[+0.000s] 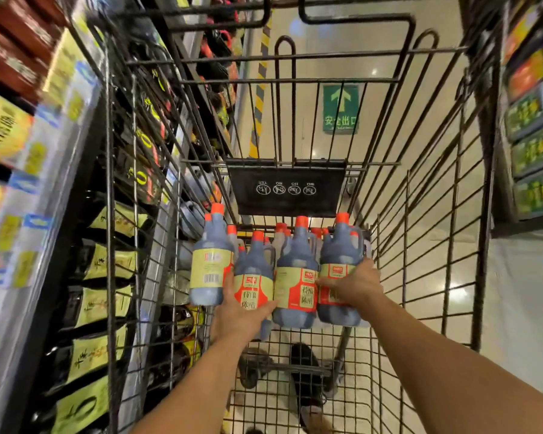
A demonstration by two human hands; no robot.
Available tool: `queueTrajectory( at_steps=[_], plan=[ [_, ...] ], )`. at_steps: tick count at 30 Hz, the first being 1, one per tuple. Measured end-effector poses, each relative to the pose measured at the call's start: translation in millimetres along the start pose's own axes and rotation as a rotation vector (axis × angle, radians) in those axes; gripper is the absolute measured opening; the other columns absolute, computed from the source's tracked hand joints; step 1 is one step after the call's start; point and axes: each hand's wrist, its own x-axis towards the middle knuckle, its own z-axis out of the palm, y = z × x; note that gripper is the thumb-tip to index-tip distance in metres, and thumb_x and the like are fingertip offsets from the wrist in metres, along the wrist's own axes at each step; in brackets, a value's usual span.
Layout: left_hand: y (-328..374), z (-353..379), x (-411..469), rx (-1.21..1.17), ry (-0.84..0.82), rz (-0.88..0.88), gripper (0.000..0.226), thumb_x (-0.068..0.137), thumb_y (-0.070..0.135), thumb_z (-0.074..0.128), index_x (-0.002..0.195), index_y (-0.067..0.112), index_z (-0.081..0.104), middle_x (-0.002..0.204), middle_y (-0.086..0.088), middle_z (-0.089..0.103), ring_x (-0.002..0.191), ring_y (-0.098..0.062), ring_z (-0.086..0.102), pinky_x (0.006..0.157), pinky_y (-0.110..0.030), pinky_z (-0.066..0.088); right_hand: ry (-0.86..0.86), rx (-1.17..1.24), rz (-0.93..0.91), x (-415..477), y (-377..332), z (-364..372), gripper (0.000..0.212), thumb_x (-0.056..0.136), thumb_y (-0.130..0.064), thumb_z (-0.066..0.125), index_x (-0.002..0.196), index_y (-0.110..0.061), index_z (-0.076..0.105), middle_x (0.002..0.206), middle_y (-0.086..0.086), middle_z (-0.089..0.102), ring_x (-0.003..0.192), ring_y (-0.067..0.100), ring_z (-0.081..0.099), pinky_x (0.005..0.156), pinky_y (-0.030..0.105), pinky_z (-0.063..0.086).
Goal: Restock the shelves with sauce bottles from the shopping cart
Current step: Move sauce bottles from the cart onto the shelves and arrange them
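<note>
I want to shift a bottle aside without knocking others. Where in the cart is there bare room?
The near part of the cart floor, between the bottles and the near edge, is bare wire. It is crowded at the far end, where the bottles stand packed below the black flap, with the left hand and right hand on the front row.

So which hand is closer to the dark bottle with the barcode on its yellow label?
Left. The left hand sits just beside the dark barcode-labelled bottle, resting on its neighbour. The right hand is farther off, gripping the rightmost orange-capped bottle.
</note>
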Motion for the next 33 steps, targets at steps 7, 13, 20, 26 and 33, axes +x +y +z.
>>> queueTrajectory(
  at_steps=[7,13,20,26,33],
  plan=[
    [-7,-13,-19,-0.187,-0.057,-0.094,0.097,0.059,0.026,0.09,0.141,0.029,0.038,0.118,-0.003,0.06,0.104,-0.024,0.06,0.093,-0.046,0.051,0.021,0.026,-0.087,-36,9,-3,0.101,0.05,-0.035,0.094,0.129,-0.01,0.036,0.127,0.014,0.047,0.115,0.032,0.054,0.093,0.051,0.052],
    [-1,-40,-60,-0.318,-0.111,-0.076,0.051,0.057,0.023,0.092,0.099,0.019,0.062,0.096,0.0,0.071,0.083,-0.014,0.066,0.068,-0.029,0.054,0.045,0.167,-0.239,-89,13,-10,0.082,0.039,-0.031,0.091,0.104,-0.013,0.044,0.103,0.011,0.059,0.086,0.028,0.065,0.074,0.048,0.058],
    [-11,-80,-123,-0.437,-0.015,0.112,0.04,0.058,0.012,0.092,0.086,0.019,0.064,0.068,0.013,0.067,0.05,0.007,0.06,0.043,-0.009,0.041,0.129,0.193,-0.474,-158,-1,-23,0.074,0.036,-0.045,0.086,0.096,-0.021,0.049,0.089,0.005,0.067,0.077,0.024,0.067,0.068,0.045,0.058],
    [-22,-129,-187,-0.484,0.153,0.267,0.047,0.054,0.027,0.091,0.092,0.025,0.064,0.078,0.012,0.07,0.061,0.005,0.064,0.049,-0.011,0.042,0.122,0.19,-0.636,-238,-23,-48,0.089,0.036,-0.04,0.082,0.114,-0.014,0.048,0.105,0.01,0.063,0.09,0.029,0.066,0.077,0.047,0.057],
    [-33,-195,-268,-0.64,0.3,0.501,0.054,0.049,0.024,0.092,0.093,0.024,0.061,0.079,0.006,0.073,0.063,0.0,0.066,0.052,-0.015,0.047,0.171,0.239,-0.937,-345,-52,-74,0.072,0.047,-0.019,0.088,0.106,-0.023,0.046,0.098,0.007,0.066,0.082,0.021,0.067,0.074,0.046,0.057]
  ],
)
